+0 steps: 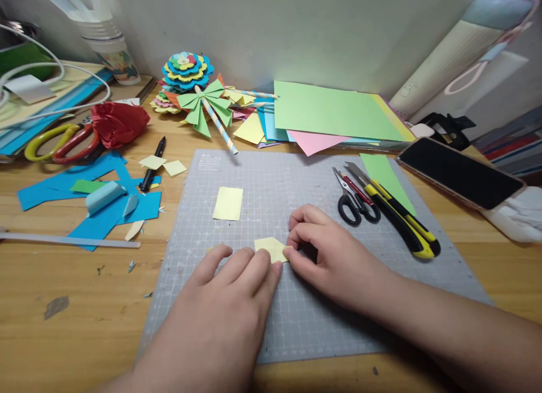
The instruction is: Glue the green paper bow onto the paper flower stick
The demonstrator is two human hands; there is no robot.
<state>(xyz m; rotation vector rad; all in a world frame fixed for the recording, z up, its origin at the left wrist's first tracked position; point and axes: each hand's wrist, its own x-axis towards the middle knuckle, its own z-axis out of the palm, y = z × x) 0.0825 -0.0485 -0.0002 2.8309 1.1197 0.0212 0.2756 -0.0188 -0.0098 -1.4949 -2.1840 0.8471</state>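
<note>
A small piece of pale yellow paper (271, 247) lies on the grey cutting mat (203, 167), partly hidden by my fingers. My left hand (239, 291) presses on its near left edge, thumb and fingertips drawn together. From the right, my right hand (319, 249) pinches the paper's right corner between thumb and forefinger, the other fingers curled. Farther up the mat lies a second yellow paper rectangle (227, 203), apart from both hands. Right of my right hand are black-handled scissors (349, 210) and a yellow-and-black utility knife (402, 221).
Blue paper scraps (97, 223) and a black pen (153, 164) lie left of the mat. Behind it are a paper flower (186, 71), a green bow on a striped straw (218, 122) and stacked coloured sheets (330, 110). A phone (461, 170) lies at right.
</note>
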